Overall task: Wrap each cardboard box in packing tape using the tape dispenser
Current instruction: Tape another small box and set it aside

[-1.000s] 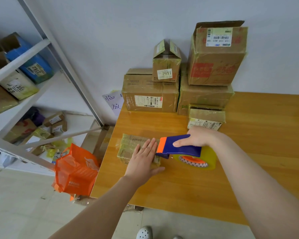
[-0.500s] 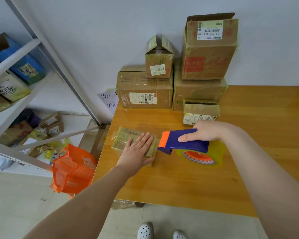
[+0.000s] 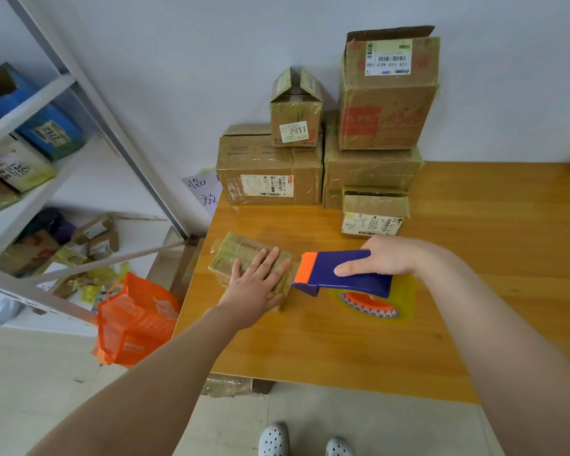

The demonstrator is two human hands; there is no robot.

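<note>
A small flat cardboard box (image 3: 236, 255), shiny with tape, lies near the left edge of the wooden table (image 3: 474, 324). My left hand (image 3: 255, 287) presses flat on its top with straight fingers. My right hand (image 3: 385, 256) grips the blue tape dispenser (image 3: 346, 274), whose orange front edge sits just right of the box. The clear tape roll (image 3: 375, 302) with an orange core hangs under the dispenser. A short stretch of tape seems to run from the dispenser to the box.
Several taped cardboard boxes (image 3: 270, 172) are stacked against the wall at the table's back, one small box (image 3: 372, 212) just behind my right hand. A metal shelf (image 3: 27, 110) with parcels stands at the left. An orange bag (image 3: 135, 320) hangs beside the table's left edge.
The dispenser has drawn back a little to the right, away from the box. My left hand stays flat on the box.
</note>
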